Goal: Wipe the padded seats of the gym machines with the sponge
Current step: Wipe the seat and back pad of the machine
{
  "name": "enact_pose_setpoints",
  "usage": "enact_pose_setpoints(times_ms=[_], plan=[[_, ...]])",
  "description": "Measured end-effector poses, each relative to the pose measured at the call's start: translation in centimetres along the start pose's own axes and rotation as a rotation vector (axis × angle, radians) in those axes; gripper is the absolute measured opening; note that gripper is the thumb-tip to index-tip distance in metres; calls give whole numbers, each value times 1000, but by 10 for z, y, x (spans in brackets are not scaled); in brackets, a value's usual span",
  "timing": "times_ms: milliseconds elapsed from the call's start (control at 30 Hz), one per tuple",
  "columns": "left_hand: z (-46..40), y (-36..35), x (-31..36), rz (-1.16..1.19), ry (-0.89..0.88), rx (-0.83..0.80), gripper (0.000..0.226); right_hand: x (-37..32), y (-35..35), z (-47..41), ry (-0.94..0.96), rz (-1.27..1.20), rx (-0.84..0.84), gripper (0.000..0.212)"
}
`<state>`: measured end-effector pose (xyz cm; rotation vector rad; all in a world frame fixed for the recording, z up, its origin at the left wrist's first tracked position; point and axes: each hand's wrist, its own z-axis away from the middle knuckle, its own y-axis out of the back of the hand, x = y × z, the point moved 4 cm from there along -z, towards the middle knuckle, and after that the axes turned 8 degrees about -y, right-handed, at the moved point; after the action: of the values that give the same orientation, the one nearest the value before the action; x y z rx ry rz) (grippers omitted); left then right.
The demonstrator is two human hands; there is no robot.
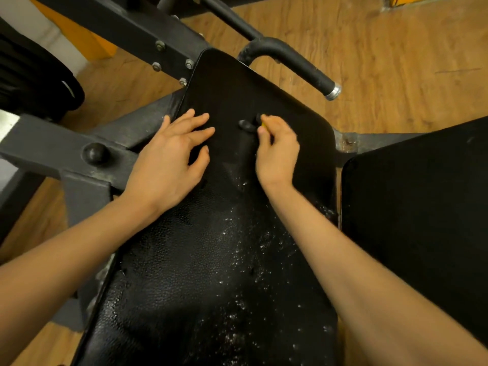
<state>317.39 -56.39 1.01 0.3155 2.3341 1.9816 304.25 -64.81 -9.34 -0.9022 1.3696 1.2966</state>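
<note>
— Wood-grain flooring (383,62) runs under you, and a dark metal machine frame (148,35) with bolts crosses the upper left. What lies straight ahead?

— Your black padded seat (211,260), long and pebbled, with white droplets or foam flecks scattered over its near half and toward its right edge.

— Where is the sponge?

— Your right hand (277,151) has its fingers curled around it, near the seat's far end. Only a sliver of yellow shows at the fingertips, plus a dark edge; that is the sponge (260,122), pressed against the pad. Most of it is hidden inside your grip.

— And the other hand?

— Your left hand (169,157) lies flat on the seat's left side, fingers spread and straight, holding nothing. It sits just beside the right hand, apart from the sponge.

— Anything farther out?

— A curved black handlebar (298,64) with a silver end cap sticks out past the seat's far corner. A second black pad (417,207) stands at your right, close beside the seat.
</note>
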Motion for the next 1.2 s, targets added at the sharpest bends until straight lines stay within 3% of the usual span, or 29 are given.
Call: enact_pose_setpoints(times_ms=[167,233,333,400,467,567,633,767,833,1000,1133,1200], plan=[[-2,-2,-1,-26,-6,2,40,2,10,16,338,29,-262,34],[-2,-2,-2,-30,-1,13,41,33,31,-4,206,3,-215,33],[-4,-3,-1,-9,6,36,42,45,37,-9,-110,-39,-5,33],[-4,-4,-2,-13,9,41,42,7,10,13,-29,-42,-22,33],[-5,-5,-2,-25,-4,36,42,-25,-11,39,176,-73,-141,33],[-5,-5,-2,-23,1,35,41,-18,-1,36,341,-37,-274,33],[-5,-4,-3,-22,11,45,41,12,21,18,262,0,-238,33],[-5,-5,-3,-25,12,47,41,26,26,2,-91,-27,-21,36],[-6,-6,-3,-28,6,40,41,-1,8,15,-12,-33,-15,37],[-7,-6,-5,-24,3,49,41,-5,1,53,365,-5,-243,31],[-7,-5,-3,-11,4,59,40,-6,-2,-5,129,-22,-73,32],[-8,-5,-4,-13,4,57,41,-15,-7,11,99,-33,-31,33]])
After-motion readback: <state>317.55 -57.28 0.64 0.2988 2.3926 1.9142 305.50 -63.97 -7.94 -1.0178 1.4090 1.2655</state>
